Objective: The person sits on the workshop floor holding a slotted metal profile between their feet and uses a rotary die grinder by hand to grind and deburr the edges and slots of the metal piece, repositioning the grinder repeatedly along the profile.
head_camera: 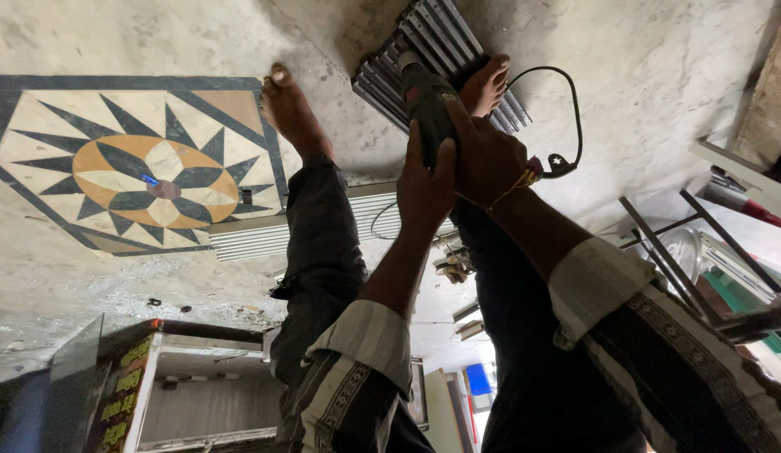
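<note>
Upside-down view from the head camera, floor at the top. Both hands wrapped around a dark green and black handheld power drill, its nose pointing down at a bundle of ribbed grey metal profiles lying on the pale concrete floor.

Left hand gripping the lower part of the drill body, fingers curled shut around it, thumb side toward the camera. Right hand clamped over the rear of the same drill, fingers closed on the housing, so the tool sits between the two palms with only its front end showing beyond the fingertips. Yellow thread bracelet on the right wrist. Cream cuffs with dark patterned sleeves on both forearms.

Black power cord looping away from the drill (ending near a black plug on the floor). One bare foot pressing on the metal profiles, the other bare foot planted on the floor just beside an inlaid marble star-pattern tile panel. More ribbed metal strips lying below that panel. Thin dark metal bars off to the right.
</note>
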Motion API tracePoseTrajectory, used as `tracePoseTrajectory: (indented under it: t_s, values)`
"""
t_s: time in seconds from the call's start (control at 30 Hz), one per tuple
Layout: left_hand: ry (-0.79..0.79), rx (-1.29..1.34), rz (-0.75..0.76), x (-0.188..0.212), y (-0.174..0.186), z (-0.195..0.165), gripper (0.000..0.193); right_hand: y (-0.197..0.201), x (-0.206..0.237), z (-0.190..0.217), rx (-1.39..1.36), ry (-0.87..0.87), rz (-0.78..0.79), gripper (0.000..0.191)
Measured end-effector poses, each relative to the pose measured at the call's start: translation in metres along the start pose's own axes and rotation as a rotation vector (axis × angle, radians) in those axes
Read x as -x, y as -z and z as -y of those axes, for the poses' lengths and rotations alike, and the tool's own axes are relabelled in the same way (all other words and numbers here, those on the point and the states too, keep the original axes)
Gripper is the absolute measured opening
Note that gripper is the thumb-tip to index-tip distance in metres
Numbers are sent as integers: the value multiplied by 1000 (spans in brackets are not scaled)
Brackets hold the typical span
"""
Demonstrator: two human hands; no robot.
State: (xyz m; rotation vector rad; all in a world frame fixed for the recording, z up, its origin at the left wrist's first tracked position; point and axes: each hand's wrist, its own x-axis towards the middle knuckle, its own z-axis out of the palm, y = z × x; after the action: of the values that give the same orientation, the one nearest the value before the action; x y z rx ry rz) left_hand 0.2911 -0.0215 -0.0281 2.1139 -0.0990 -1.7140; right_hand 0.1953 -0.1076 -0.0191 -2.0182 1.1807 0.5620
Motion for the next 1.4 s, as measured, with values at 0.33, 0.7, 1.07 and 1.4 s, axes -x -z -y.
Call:
tracePoseTrajectory:
  t_s: [0.33, 0.7, 1.07, 1.4]
  values:
    - [63, -61, 15, -4, -11, -20, 82, 1, -7, -28, -23, 53, 24, 79]
    - [18, -62, -58, -1, -12, -22, 80, 5, -8, -23, 2, 26, 46, 81]
    - [67, -88, -33, -1, -10, -29, 81, 6, -8, -21, -1, 44, 10, 76]
    - [88, -63, 55, -4, -6, -31, 85, 5, -10, -24, 16, 56, 29, 84]
